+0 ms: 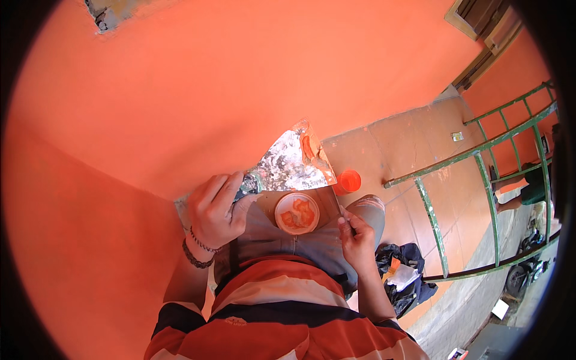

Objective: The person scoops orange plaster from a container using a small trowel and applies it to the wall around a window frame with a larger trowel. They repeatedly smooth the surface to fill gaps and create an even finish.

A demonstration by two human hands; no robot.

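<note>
My left hand (217, 204) is closed round the dark handle of a wide putty knife (287, 163). Its broad metal blade is mottled with white and grey, and orange putty (312, 150) clings along the far right edge. My right hand (357, 240) pinches a thin flat tool (337, 201), seen nearly edge-on beside the blade's near right corner; its exact kind is unclear. Below the blade, between my legs, a round white tub (278, 214) holds orange putty (298, 215). A red-orange cup (349, 180) stands on the floor just past my right knee.
A smooth orange wall (234, 78) rises in front and on the left, with a broken patch (109, 13) at top left. A green metal ladder (456, 159) crosses the right side. Near my right arm lies a black plastic bag (414, 288). Another person's leg (510, 204) shows beyond the ladder.
</note>
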